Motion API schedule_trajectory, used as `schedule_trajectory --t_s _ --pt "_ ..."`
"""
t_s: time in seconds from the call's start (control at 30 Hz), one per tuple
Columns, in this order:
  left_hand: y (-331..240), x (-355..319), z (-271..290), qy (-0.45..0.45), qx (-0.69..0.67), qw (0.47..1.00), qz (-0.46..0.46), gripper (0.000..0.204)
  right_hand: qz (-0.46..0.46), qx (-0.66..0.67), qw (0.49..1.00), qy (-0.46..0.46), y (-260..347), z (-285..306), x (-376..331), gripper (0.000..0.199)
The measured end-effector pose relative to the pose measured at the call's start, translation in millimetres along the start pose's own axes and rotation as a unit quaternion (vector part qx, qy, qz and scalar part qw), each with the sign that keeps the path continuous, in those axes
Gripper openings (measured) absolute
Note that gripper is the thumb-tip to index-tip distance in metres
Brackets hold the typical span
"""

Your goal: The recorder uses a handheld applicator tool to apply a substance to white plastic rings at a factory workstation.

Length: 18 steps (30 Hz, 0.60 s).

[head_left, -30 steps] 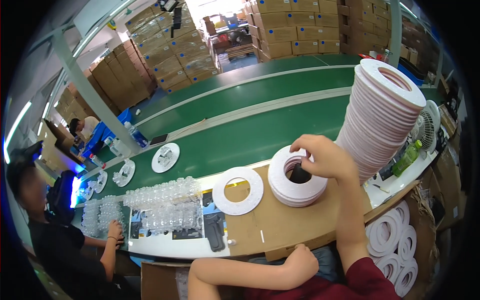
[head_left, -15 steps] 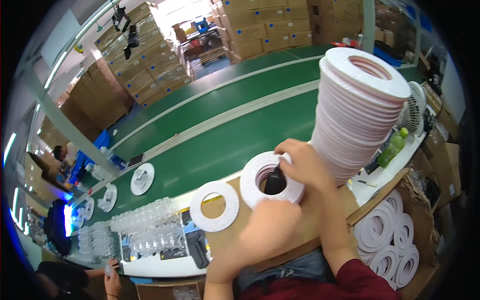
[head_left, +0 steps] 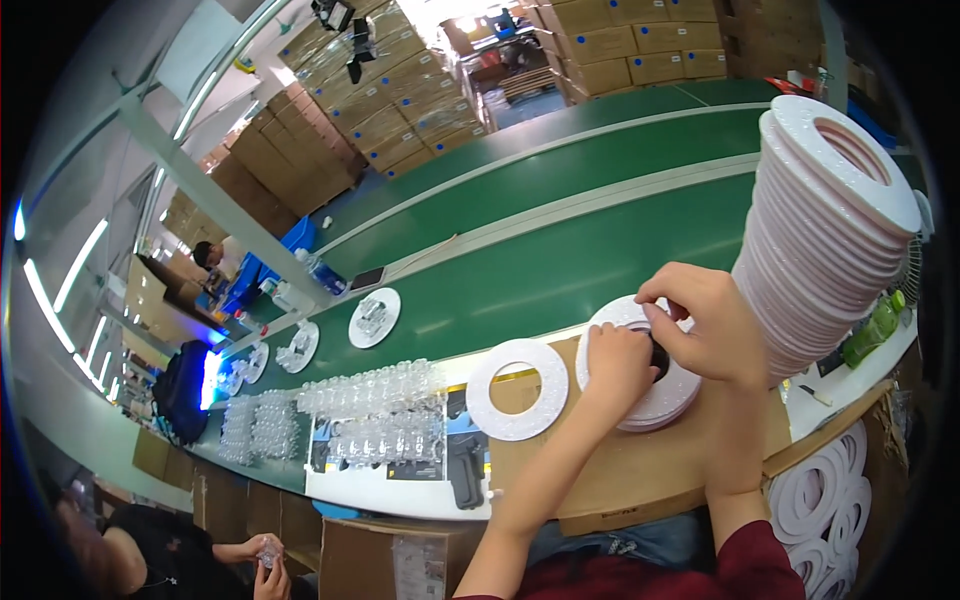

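Right of the frame centre, our two hands meet over a short stack of white foam rings [head_left: 650, 400] that lies on the brown counter [head_left: 640, 470]. Our left hand [head_left: 617, 362] rests flat on the top ring, fingers closed together, pressing and not gripping around anything. Our right hand [head_left: 700, 325] has its grip narrow, the fingertips pinched at the inner edge of the top ring, over the dark hole. Just beside this stack, to its left, one single white ring [head_left: 517, 388] lies flat on the counter. At the right of the frame a tall leaning pile of the same rings [head_left: 830, 220] stands close to our right hand. Behind the counter runs a green conveyor belt [head_left: 560, 270]. In the lower left, clear plastic pieces [head_left: 370, 400] stand in rows.
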<state>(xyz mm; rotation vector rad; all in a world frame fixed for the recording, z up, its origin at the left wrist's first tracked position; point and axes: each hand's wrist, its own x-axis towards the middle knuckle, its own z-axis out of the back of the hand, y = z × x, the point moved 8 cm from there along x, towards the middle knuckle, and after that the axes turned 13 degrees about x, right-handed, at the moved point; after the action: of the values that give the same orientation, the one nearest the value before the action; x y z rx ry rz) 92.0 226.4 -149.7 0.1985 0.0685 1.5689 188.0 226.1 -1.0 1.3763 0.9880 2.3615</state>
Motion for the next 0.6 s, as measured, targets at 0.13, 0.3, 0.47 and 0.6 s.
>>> schedule_trajectory --t_s 0.13,0.3,0.47,0.6 --pt "-0.4 5.5 -7.2 -0.034 -0.021 0.999 0.026 0.031 0.035 0.0 0.999 0.026 7.7 -5.1 -0.7 0.012" --pt "-0.9 8.2 -12.6 -0.015 -0.052 0.997 0.046 0.029 0.012 -0.008 1.0 0.023 3.6 -1.2 -1.8 0.012" --pt "-1.5 7.2 -7.4 -0.062 -0.055 0.995 0.052 0.029 0.025 -0.011 0.999 0.028 2.6 -1.2 -1.1 0.012" --pt "-2.8 9.3 0.0 -0.089 -0.074 0.992 0.051 0.025 0.031 -0.015 0.999 0.024 -0.8 0.3 -0.3 0.012"
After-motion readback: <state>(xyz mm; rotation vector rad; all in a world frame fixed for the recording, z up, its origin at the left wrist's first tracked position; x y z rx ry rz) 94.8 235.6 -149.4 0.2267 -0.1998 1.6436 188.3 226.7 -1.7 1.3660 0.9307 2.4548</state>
